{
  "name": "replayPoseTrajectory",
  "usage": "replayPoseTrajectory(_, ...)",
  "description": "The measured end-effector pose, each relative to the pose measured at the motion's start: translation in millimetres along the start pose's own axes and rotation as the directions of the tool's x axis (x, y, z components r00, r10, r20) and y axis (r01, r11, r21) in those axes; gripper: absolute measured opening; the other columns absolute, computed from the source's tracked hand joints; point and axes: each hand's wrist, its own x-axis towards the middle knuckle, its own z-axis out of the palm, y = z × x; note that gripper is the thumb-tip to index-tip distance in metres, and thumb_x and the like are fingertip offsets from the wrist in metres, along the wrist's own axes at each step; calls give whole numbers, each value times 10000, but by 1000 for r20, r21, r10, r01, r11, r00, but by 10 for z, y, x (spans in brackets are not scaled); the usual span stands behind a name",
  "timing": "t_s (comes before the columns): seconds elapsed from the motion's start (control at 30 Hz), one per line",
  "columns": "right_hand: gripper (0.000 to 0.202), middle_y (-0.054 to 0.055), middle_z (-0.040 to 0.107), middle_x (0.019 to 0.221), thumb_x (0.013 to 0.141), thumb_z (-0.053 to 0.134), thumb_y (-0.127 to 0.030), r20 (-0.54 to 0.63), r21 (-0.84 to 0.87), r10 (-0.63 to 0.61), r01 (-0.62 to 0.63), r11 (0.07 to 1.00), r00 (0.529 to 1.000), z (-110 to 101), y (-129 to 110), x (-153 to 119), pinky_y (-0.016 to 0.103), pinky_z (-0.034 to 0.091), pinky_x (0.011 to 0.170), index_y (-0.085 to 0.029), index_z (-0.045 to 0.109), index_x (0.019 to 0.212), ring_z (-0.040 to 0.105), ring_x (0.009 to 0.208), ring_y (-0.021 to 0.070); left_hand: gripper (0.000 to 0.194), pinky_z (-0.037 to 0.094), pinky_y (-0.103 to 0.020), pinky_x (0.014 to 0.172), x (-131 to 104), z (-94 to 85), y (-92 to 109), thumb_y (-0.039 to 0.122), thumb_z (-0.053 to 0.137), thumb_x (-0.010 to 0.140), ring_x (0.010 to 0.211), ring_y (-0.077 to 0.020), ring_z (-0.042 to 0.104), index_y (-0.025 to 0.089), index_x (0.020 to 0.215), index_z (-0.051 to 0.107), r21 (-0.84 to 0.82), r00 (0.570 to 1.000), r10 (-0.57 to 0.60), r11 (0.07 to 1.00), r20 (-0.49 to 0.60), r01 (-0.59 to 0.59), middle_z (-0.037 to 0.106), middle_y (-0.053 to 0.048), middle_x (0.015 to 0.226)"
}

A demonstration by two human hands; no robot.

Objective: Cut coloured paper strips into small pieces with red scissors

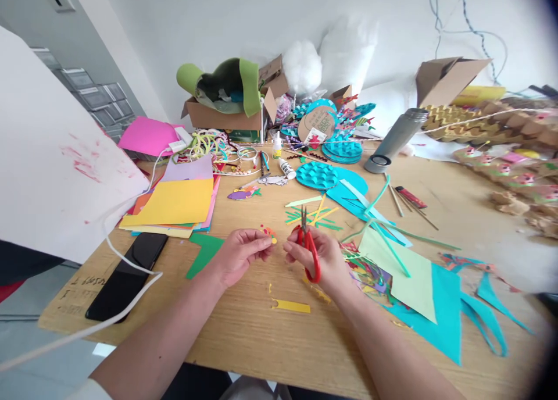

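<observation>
Scissors (314,252) sit gripped in the curled right hand (325,259), blades pointing away; the left hand (244,252) pinches small coloured paper (274,238) above the table (244,330).

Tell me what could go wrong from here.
The left hand pinches a tiny colourful piece by its fingertips; it might slip and get lost among the paper scraps.

The right hand holds the red-handled scissors close to the left fingertips, so a careless cut could nick them.

The white cable crosses the black phone near the table edge; a snag might drag it off.
</observation>
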Motion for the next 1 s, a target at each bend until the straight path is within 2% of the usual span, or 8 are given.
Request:
replayPoseTrajectory(0.17, 325, -14, 591, 669, 648, 791, -332, 34, 79, -5, 2, 997, 999, 47, 22, -9, 260, 437, 603, -172, 559, 810, 554, 620, 140, 179, 392, -243, 616, -14, 94, -26, 306, 715, 722, 644, -96, 509, 132, 694, 688, 79, 993, 77, 993, 88, -84, 606, -19, 666)
replayPoseTrajectory(0.3, 327, -20, 573, 684, 641, 786, -313, 39, 88, 11, -14, 996, 999, 22, 6, -7, 256, 415, 601, -175, 542, 810, 532, 626, 135, 195, 400, -255, 624, -18, 100, -69, 324, 690, 747, 653, -105, 499, 132, 713, 681, 158, 987, 107, 980, 119, -125, 599, -21, 678)
replayPoseTrajectory(0.4, 331, -31, 555, 675, 628, 789, -294, 50, 68, 10, -14, 998, 999, 17, -2, -4, 249, 390, 581, -179, 532, 803, 489, 594, 118, 191, 400, -254, 626, -15, 88, -99, 321, 690, 745, 644, -102, 496, 134, 709, 676, 170, 987, 103, 978, 125, -123, 590, -14, 669)
replayPoseTrajectory(0.57, 309, -34, 540, 671, 647, 771, -310, 43, 52, -6, 3, 999, 999, 28, 0, 1, 247, 390, 589, -184, 529, 794, 500, 614, 124, 212, 397, -252, 617, -17, 97, -116, 348, 699, 734, 654, -108, 518, 137, 721, 681, 77, 992, 39, 996, 123, -49, 605, -25, 688)
replayPoseTrajectory(0.67, 326, -33, 542, 665, 640, 779, -332, 17, 62, -16, 15, 998, 1000, 43, 23, 6, 253, 410, 598, -186, 528, 789, 507, 607, 125, 200, 388, -246, 605, -13, 109, -130, 334, 731, 696, 620, -94, 495, 140, 721, 691, 89, 993, 54, 994, 104, -63, 589, -12, 670)
replayPoseTrajectory(0.83, 355, -10, 560, 716, 626, 793, -380, -40, 12, -41, 41, 999, 998, 65, 92, 12, 271, 443, 610, -189, 541, 787, 530, 632, 140, 159, 383, -243, 580, 21, 114, -172, 289, 741, 665, 583, -90, 475, 141, 698, 691, 139, 992, 126, 982, 8, -125, 580, -4, 635)
replayPoseTrajectory(1.0, 354, 1, 563, 739, 645, 781, -398, -35, -34, -44, 43, 998, 998, 63, 116, 9, 270, 454, 621, -179, 553, 804, 536, 647, 138, 114, 391, -237, 569, 38, 121, -167, 238, 720, 657, 577, -89, 481, 143, 656, 658, 108, 989, 143, 984, -25, -140, 564, 6, 618)
